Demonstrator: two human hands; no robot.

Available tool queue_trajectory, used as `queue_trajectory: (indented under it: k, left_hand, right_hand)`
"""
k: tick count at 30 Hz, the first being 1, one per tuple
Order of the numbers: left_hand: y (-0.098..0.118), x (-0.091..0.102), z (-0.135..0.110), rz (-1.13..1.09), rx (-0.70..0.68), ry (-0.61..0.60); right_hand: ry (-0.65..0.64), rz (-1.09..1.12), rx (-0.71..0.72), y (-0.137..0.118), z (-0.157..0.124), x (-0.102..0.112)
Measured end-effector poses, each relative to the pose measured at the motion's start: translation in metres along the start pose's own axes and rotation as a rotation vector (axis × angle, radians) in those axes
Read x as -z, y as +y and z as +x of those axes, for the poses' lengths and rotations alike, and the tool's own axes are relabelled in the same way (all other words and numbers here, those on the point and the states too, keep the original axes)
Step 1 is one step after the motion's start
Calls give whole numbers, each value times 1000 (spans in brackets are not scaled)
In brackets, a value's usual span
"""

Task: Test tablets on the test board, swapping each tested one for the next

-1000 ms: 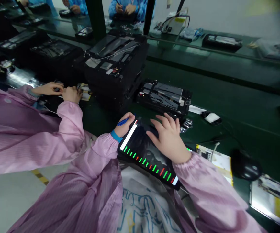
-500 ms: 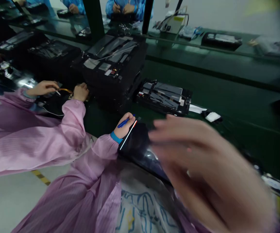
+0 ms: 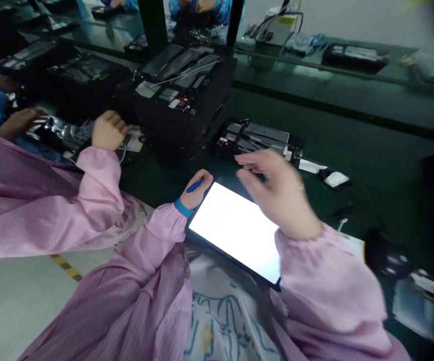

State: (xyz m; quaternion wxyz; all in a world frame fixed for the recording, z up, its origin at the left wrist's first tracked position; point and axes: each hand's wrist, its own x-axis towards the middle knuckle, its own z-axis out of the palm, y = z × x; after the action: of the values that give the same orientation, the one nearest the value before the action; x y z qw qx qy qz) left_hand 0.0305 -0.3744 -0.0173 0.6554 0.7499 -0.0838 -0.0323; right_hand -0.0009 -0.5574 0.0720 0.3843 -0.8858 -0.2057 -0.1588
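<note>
A tablet [image 3: 235, 228] lies tilted in front of me, its screen glowing plain white. My left hand [image 3: 196, 193] grips the tablet's upper left corner, with a blue pen [image 3: 198, 184] tucked between its fingers. My right hand [image 3: 277, 193] hovers just above the tablet's far right edge, fingers loosely spread and slightly blurred, holding nothing. Both my arms are in pink sleeves.
A black tray of parts [image 3: 258, 138] lies beyond the tablet on the green bench [image 3: 371, 150]. A tall stack of black trays [image 3: 182, 95] stands at the left. A neighbouring worker's hand [image 3: 107, 129] in a pink sleeve works at the left. A dark round object [image 3: 388, 255] sits at the right.
The tablet screen went from dark with green and red bars to plain white. My right hand lifted off the screen, swept up close to the camera, then returned above the tablet's far edge.
</note>
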Motion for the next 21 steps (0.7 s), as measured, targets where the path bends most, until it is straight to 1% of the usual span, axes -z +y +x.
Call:
queue_trajectory:
  k: [3,5,6,8,10,12,13,16,19,21]
  left_hand:
    - [1,1,0,50,9,22]
    - [2,2,0,85,22,33]
    - [2,1,0,96,26,36]
    - [2,1,1,98,25,41]
    - [2,1,2,76,24,45]
    - [3,1,3,51,25,44]
    - [4,1,3,40,29,35]
    - [8,1,3,3,54,-35]
    - [9,0,4,-50,75,-90]
    - [9,0,5,-58,79,-89]
  right_hand:
    - [-169,-231,-74,18,15,-38]
    - [-264,-309,-116,23,19,-55]
    - [-286,-333,-110,22,20,-60]
    - [-288,-371,-60,15,20,-58]
    - [-292,-340,14,7,13,-44]
    - [-317,-205,50,0,-1,-22]
    - [-330,-113,41,-1,-11,-9]
    - [-286,106,-119,3,-51,31]
    - [-106,237,-320,16,-92,63]
    - [72,317,-451,23,-113,78]
